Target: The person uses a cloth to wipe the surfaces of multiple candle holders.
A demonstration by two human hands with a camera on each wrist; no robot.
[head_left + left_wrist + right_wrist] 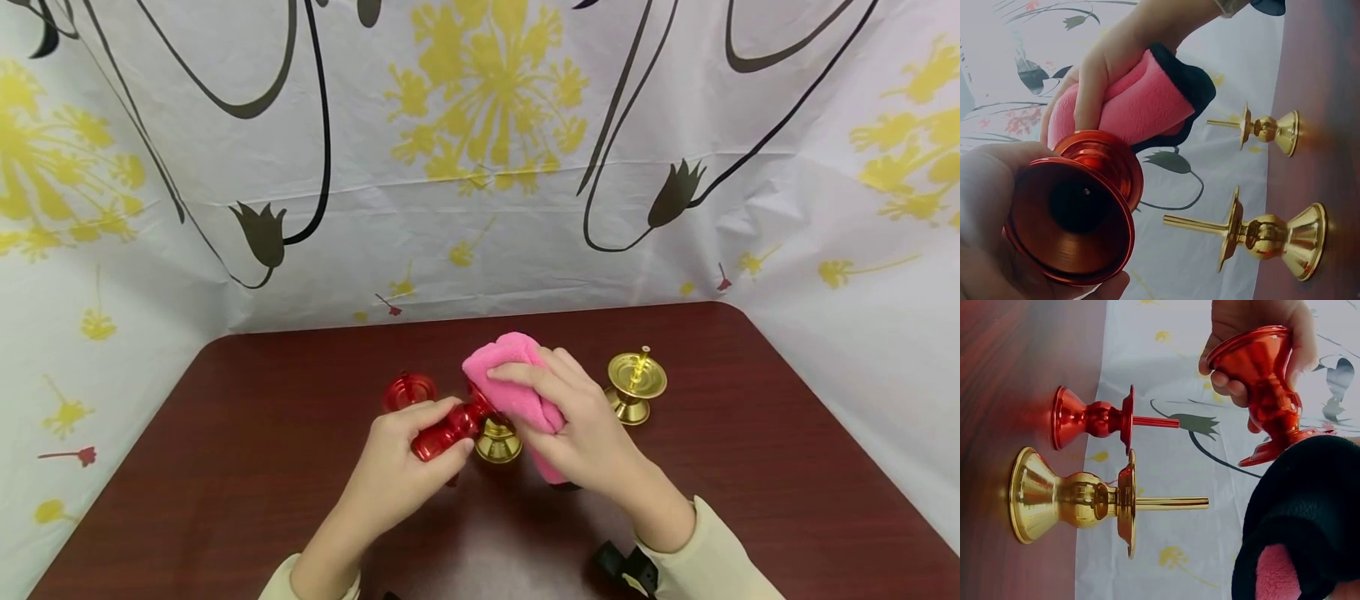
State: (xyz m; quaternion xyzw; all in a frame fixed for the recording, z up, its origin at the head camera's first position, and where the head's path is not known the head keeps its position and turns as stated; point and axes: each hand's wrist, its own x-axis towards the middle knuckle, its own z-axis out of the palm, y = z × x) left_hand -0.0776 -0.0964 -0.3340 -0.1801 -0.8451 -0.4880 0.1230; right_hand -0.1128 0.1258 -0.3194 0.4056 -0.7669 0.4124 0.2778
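Note:
My left hand [401,471] grips a shiny red candlestick [450,429] round its flared base, which faces the left wrist view with its hollow underside [1072,219]. The candlestick is tilted above the table, its dish end toward the right. My right hand [581,425] holds a folded pink cloth [517,379] with a dark backing [1316,494] against that dish end. The cloth covers the candlestick's spike. Below the hands stands a gold candlestick [498,446], partly hidden in the head view. Beyond my left hand, a second red candlestick [408,390] stands upright.
Another gold candlestick [636,379] stands right of my right hand. A black object [626,567] shows by the right sleeve. The dark red-brown table [247,433] ends at a white patterned sheet [525,258] behind and at the sides.

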